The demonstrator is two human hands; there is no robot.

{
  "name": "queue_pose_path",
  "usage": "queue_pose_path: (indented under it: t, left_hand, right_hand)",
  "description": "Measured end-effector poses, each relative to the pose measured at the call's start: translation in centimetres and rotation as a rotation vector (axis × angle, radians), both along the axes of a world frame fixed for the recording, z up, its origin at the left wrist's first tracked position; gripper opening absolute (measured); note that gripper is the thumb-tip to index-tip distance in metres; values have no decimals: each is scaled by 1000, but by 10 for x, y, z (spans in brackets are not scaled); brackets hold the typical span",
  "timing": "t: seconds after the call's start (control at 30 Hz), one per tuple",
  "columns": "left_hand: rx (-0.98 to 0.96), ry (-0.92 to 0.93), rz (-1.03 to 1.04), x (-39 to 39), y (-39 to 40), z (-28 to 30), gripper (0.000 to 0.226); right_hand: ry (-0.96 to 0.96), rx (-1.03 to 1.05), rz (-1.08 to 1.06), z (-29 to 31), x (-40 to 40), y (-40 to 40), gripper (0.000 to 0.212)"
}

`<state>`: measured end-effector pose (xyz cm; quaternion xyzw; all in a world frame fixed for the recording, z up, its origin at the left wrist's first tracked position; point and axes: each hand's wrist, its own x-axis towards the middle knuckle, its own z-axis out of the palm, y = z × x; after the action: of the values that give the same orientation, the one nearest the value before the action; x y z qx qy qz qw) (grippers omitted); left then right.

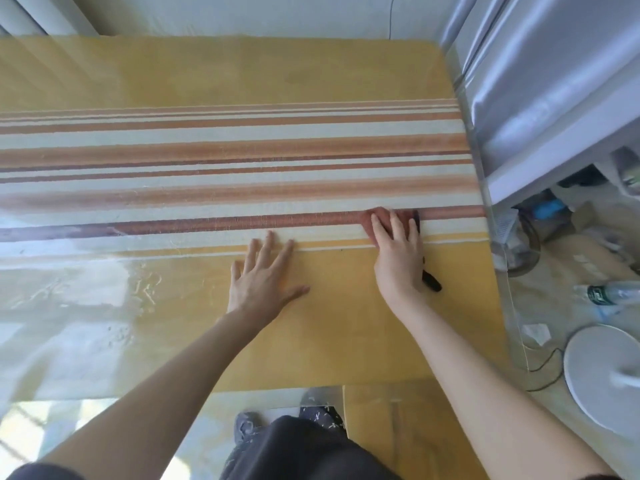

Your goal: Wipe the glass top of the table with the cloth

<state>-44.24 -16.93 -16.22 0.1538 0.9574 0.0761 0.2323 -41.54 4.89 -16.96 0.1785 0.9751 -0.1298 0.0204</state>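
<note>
Cloth (382,216) under right hand (398,261), near glass top (346,327) edge, left hand (265,282) flat

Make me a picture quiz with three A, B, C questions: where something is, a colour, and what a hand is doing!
1. Where is the cloth? A under the right hand; B on the floor; C hanging off the table edge.
2. What colour is the cloth? A blue; B reddish-brown; C green.
3. How is the left hand? A flat on the glass top, spread out; B curled in a fist; C gripping a brush.
Answers: 1 A, the right hand presses it onto the glass. 2 B, that colour shows just beyond the hand. 3 A, it lies open and holds nothing.
</note>
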Motion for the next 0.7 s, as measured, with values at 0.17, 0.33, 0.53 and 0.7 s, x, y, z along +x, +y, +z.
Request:
queue_pose_path:
  t: [0.17,0.33,0.53,0.7]
  left_hand:
    - [-3,13,-26,5,-3,-4,84]
    - [40,31,-59,50,-25,0,81]
    - [-28,-30,-20,81,-50,1,77]
    - [-38,-36,-22,81,-47,0,77]
  right_hand:
    - [91,-80,214,-8,61,-84,61]
    - [-15,-57,281,-2,81,-51,70]
    - [-27,14,-234,-5,112,-5,67]
    - [24,-44,-139,-4,127,-109,69]
